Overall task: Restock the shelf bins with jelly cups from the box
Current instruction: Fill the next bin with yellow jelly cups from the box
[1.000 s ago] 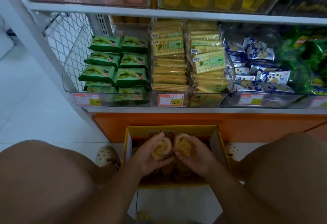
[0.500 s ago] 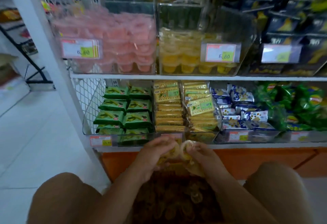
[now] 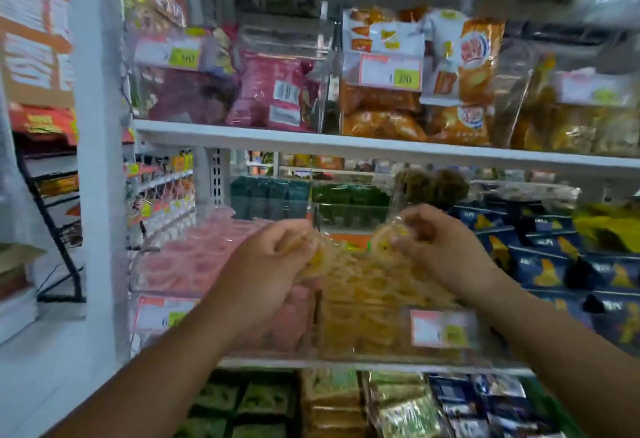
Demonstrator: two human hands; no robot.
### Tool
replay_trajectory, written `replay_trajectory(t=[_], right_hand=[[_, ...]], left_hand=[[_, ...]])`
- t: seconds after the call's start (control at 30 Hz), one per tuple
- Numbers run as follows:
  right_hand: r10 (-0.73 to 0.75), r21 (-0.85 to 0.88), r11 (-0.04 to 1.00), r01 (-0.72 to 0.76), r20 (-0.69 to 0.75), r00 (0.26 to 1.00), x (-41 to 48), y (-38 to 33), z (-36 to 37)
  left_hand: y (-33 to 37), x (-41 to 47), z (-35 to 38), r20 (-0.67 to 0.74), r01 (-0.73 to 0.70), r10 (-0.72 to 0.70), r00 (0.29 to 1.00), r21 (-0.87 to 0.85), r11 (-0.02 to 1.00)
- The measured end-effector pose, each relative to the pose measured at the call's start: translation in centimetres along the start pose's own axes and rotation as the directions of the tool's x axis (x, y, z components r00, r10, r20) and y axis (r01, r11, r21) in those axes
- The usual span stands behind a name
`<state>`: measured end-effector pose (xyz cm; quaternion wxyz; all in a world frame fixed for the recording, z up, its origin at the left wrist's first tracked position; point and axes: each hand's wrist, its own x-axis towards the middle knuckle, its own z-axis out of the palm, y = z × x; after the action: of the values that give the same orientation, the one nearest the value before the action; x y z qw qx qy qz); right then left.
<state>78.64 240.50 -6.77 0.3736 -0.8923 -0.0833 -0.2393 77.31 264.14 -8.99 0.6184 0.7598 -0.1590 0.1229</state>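
A: Entry, widest first. Shelving unit (image 3: 97,167): which tier is in play?

B: Middle tier. Two clear bins stand side by side, the pink bin (image 3: 180,264) on the left and the yellow bin (image 3: 367,330) just beside it. The yellow bin carries a price label (image 3: 441,328) on its front. The box is not in view.

A: Why are both arms raised to that tier?

B: Judgement: stock is sorted by colour, so yellow cups go over the yellow bin. Both forearms reach up and forward, converging on its open top.

A: Hands?

B: Left hand (image 3: 273,264) is over the bin's left edge, knuckles up, fingers curled round the first jelly cup (image 3: 315,259). Right hand (image 3: 446,250) is higher, toward the back right, fingers pinching the second jelly cup (image 3: 386,238), lid toward the camera. Neither cup is released yet. Motion blur: exact finger placement not resolvable.
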Motion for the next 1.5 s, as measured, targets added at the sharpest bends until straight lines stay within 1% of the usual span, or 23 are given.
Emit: replay_trajectory(t=[0.07,0.13,0.23,0.3,0.37,0.43,0.53,0.63,0.7,0.83,0.9,0.97,1.0,1.03,1.07,1.1,1.13,1.17,1.2,1.23,1.37,1.4,1.5], right_hand=[[0.037,-0.164,0.986,-0.030,0.037,0.999,5.5,1.8,0.8],[0.101,-0.316,0.947,-0.062,0.110,0.989,10.4,4.6,2.4],[0.184,-0.458,0.886,-0.072,0.205,0.961,15.3,7.6,5.0],[0.217,-0.497,0.866,-0.046,0.293,0.931,17.3,8.5,6.4],[0.223,-0.467,0.884,-0.021,0.381,0.897,18.5,8.5,7.4],[0.226,-0.462,0.887,-0.001,0.433,0.872,19.3,8.6,8.2],[0.206,-0.507,0.861,0.045,0.426,0.881,19.8,9.1,9.0],[0.180,-0.496,0.867,0.050,0.404,0.897,20.0,10.2,9.2],[0.179,-0.545,0.835,0.080,0.406,0.896,19.8,10.7,9.1],[0.219,-0.579,0.815,0.023,0.345,0.912,19.6,10.9,7.9],[0.236,-0.685,0.726,0.051,0.318,0.918,19.6,10.6,7.1],[0.206,-0.796,0.588,0.143,0.318,0.925,19.3,10.1,6.7],[0.179,-0.819,0.539,0.196,0.339,0.923,19.1,9.7,6.8],[0.161,-0.813,0.533,0.235,0.370,0.915,18.8,9.4,6.9],[0.140,-0.785,0.560,0.264,0.404,0.904,18.5,9.1,7.1],[0.131,-0.731,0.631,0.260,0.431,0.893,18.3,8.8,7.1],[0.116,-0.646,0.727,0.234,0.451,0.885,18.2,8.3,7.0],[0.113,-0.537,0.826,0.173,0.459,0.881,18.2,7.9,6.9],[0.117,-0.430,0.896,0.108,0.465,0.878,18.2,7.6,6.5],[0.131,-0.380,0.923,0.067,0.471,0.872,18.3,7.5,6.1],[0.266,-0.519,0.852,0.076,0.553,0.789,18.0,7.5,5.0],[0.281,-0.530,0.845,0.079,0.564,0.776,17.9,7.7,5.0],[0.274,-0.512,0.857,0.060,0.551,0.788,17.5,7.7,5.5]], left_hand=[[0.3,2.5,-1.3,-0.014,-0.003,0.004,1.000,0.035,0.999],[0.2,4.3,-2.1,-0.012,0.002,-0.001,1.000,0.071,0.997],[-0.2,6.4,-2.8,-0.004,-0.030,0.031,1.000,0.128,0.991],[-0.4,7.7,-3.1,0.006,-0.042,0.042,0.999,0.140,0.989],[-0.6,8.7,-3.4,-0.002,-0.038,0.038,0.999,0.135,0.990],[-1.0,9.4,-3.7,-0.001,-0.055,0.056,0.998,0.160,0.985],[-1.5,9.7,-3.6,0.006,-0.049,0.049,0.999,0.155,0.987],[-1.8,9.9,-3.1,0.008,-0.033,0.032,0.999,0.153,0.988],[-2.0,9.9,-2.7,0.012,-0.036,0.035,0.999,0.169,0.985],[-1.7,9.5,-2.2,0.030,-0.042,0.037,0.999,0.172,0.984],[-1.6,9.3,-2.1,0.042,-0.048,0.041,0.998,0.186,0.981],[-1.5,9.2,-2.1,0.047,-0.060,0.051,0.998,0.198,0.978],[-1.5,9.1,-2.1,0.046,-0.065,0.057,0.997,0.200,0.978],[-1.5,9.0,-2.1,0.043,-0.068,0.060,0.997,0.198,0.978],[-1.5,9.0,-2.1,0.040,-0.067,0.061,0.997,0.195,0.979],[-1.5,8.9,-2.1,0.036,-0.065,0.059,0.998,0.195,0.979],[-1.5,8.9,-2.2,0.033,-0.060,0.055,0.998,0.196,0.979],[-1.5,8.9,-2.3,0.030,-0.055,0.050,0.998,0.196,0.979],[-1.6,8.9,-2.4,0.027,-0.052,0.047,0.999,0.195,0.979],[-1.6,8.9,-2.5,0.025,-0.051,0.047,0.999,0.197,0.979],[-1.5,8.8,-2.6,0.020,-0.050,0.047,0.999,0.197,0.979],[-1.4,8.7,-2.7,0.021,-0.048,0.045,0.999,0.199,0.979],[-1.4,8.5,-2.8,0.027,-0.040,0.035,0.999,0.208,0.977]])
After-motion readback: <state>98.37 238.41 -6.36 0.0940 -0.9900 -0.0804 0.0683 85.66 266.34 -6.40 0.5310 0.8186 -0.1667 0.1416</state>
